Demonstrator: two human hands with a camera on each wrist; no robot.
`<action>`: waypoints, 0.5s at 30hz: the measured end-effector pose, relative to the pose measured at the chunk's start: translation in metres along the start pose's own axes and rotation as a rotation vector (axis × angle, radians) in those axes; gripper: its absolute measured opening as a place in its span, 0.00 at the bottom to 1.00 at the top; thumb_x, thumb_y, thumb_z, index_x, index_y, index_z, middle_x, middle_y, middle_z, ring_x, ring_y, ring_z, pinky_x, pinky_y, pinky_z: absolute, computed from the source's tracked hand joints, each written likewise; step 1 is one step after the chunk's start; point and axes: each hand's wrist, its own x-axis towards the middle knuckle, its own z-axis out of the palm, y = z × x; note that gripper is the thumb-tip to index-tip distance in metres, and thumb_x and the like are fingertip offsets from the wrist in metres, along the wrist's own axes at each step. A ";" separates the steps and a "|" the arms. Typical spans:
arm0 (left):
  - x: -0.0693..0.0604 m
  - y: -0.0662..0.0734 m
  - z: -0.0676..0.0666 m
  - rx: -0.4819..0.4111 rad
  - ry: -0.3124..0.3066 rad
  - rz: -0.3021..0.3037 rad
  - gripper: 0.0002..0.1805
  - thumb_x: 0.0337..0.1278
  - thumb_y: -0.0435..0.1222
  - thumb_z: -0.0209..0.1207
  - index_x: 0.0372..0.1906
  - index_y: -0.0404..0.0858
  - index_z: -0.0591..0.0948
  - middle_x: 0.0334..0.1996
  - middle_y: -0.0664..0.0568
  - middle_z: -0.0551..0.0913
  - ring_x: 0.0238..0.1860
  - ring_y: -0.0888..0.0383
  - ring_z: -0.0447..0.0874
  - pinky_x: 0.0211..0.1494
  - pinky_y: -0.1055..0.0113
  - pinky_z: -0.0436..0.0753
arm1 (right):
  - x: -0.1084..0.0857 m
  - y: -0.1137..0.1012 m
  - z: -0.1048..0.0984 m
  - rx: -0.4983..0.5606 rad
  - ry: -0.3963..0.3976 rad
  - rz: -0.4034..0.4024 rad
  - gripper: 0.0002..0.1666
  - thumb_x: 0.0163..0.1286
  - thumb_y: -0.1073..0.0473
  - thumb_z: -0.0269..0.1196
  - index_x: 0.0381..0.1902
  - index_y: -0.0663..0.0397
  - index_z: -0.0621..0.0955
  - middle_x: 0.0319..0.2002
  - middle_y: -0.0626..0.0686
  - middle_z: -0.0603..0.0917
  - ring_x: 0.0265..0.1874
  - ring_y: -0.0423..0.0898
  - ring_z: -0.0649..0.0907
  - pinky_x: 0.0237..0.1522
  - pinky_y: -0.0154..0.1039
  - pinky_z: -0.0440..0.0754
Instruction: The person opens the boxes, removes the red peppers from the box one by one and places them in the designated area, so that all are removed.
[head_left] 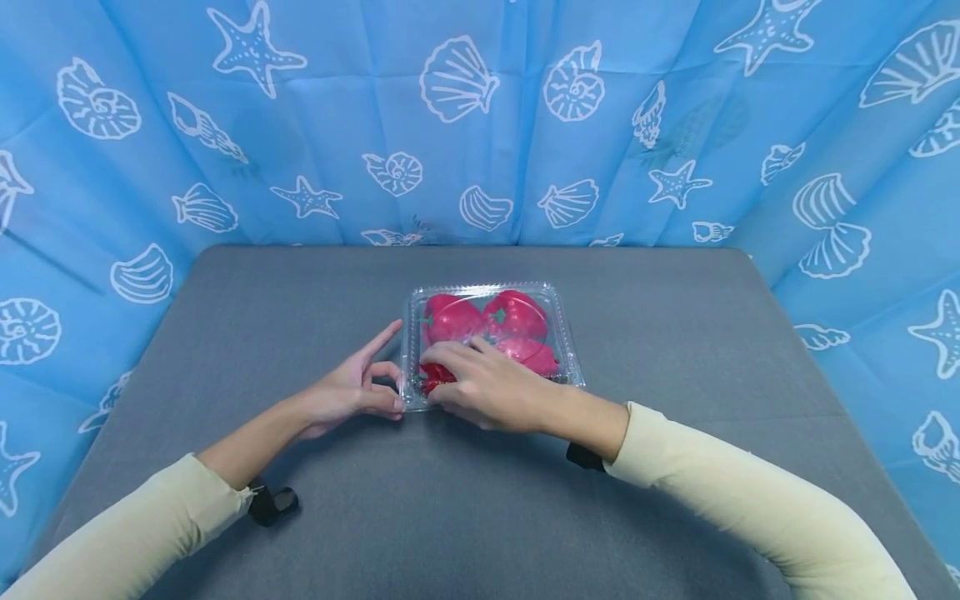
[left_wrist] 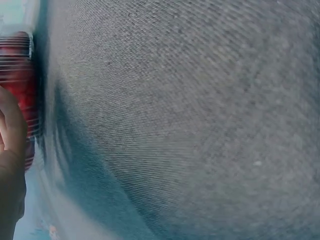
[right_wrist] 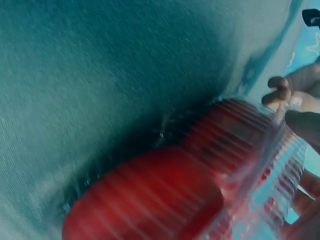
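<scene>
A clear plastic clamshell box (head_left: 567, 350) lies on the table, with several red, pepper-like pieces (head_left: 517, 315) inside; green stems show on two. My left hand (head_left: 347, 398) is at the box's left edge. Its index finger points away along the side, while the thumb and a bent finger pinch the near-left corner. Over the lid's near-left part, my right hand (head_left: 491, 387) has curled fingers on top and its thumb by the front rim. It covers part of the contents. The right wrist view shows the ribbed wall and fingertips (right_wrist: 282, 95) of the left hand at the rim.
Grey cloth covers the table (head_left: 675, 333). A blue curtain (head_left: 510, 125) with white shell and starfish prints hangs behind it and along both sides. Dark straps (head_left: 272, 504) sit at both wrists, below the pale sleeves.
</scene>
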 end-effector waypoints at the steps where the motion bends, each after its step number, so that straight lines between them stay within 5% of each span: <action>1: 0.000 0.000 0.001 0.006 0.005 -0.005 0.58 0.58 0.24 0.61 0.79 0.62 0.37 0.46 0.44 0.77 0.45 0.47 0.86 0.53 0.52 0.83 | 0.000 0.000 0.001 -0.003 0.007 -0.002 0.20 0.58 0.54 0.75 0.49 0.48 0.87 0.61 0.55 0.77 0.65 0.50 0.72 0.61 0.53 0.75; 15: 0.007 0.004 0.007 0.075 0.044 -0.049 0.61 0.55 0.24 0.63 0.79 0.62 0.36 0.44 0.44 0.76 0.44 0.47 0.87 0.51 0.52 0.84 | 0.000 -0.005 0.006 -0.057 -0.003 0.008 0.15 0.59 0.56 0.73 0.45 0.51 0.87 0.58 0.53 0.78 0.63 0.50 0.72 0.63 0.48 0.73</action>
